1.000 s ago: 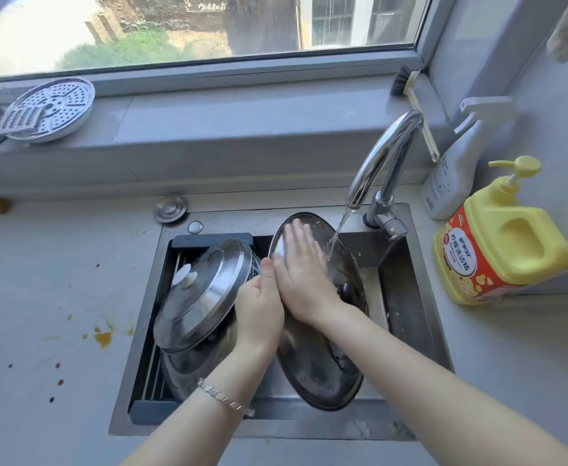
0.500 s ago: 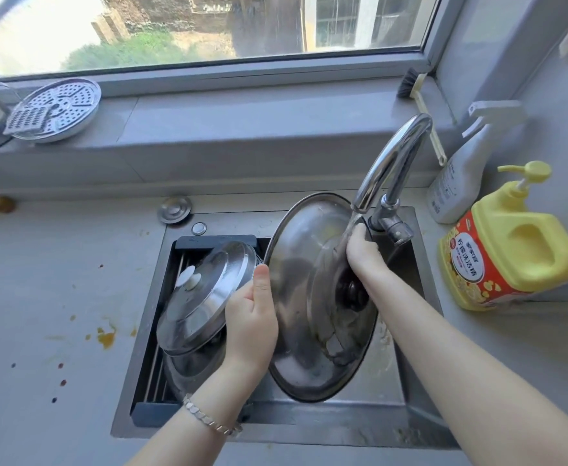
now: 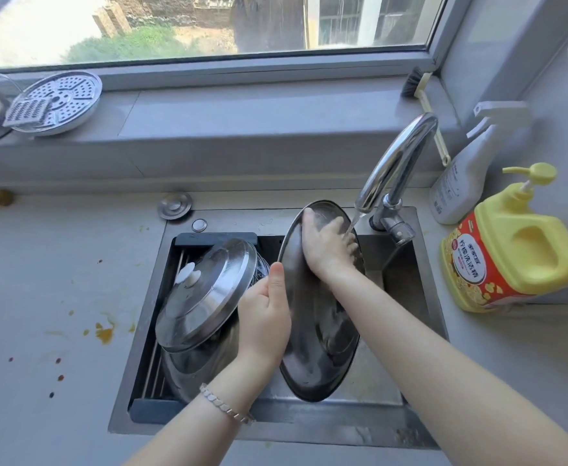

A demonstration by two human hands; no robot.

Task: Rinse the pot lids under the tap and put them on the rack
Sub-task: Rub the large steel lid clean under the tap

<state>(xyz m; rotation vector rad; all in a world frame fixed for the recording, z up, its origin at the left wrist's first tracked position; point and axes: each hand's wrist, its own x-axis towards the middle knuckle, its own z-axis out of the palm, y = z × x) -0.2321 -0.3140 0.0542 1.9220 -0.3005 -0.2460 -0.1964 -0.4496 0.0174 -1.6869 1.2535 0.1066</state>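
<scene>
A large steel pot lid (image 3: 316, 338) stands on edge over the sink. My left hand (image 3: 264, 312) grips its left rim. My right hand (image 3: 329, 245) lies flat with fingers spread on the lid's upper face, under the water running from the tap (image 3: 395, 163). A second steel lid with a white knob (image 3: 208, 292) leans tilted on a pot on the rack (image 3: 151, 406) over the sink's left half.
A yellow dish-soap jug (image 3: 514, 250) and a white spray bottle (image 3: 460, 183) stand right of the sink. A perforated steamer plate (image 3: 57, 100) and a brush (image 3: 417, 84) lie on the window sill. Orange spills (image 3: 103, 332) mark the left counter.
The lid was turned knob-side up half a second ago with my right hand at its top edge. Now it is turned back, and my right hand rubs its face under the stream.
</scene>
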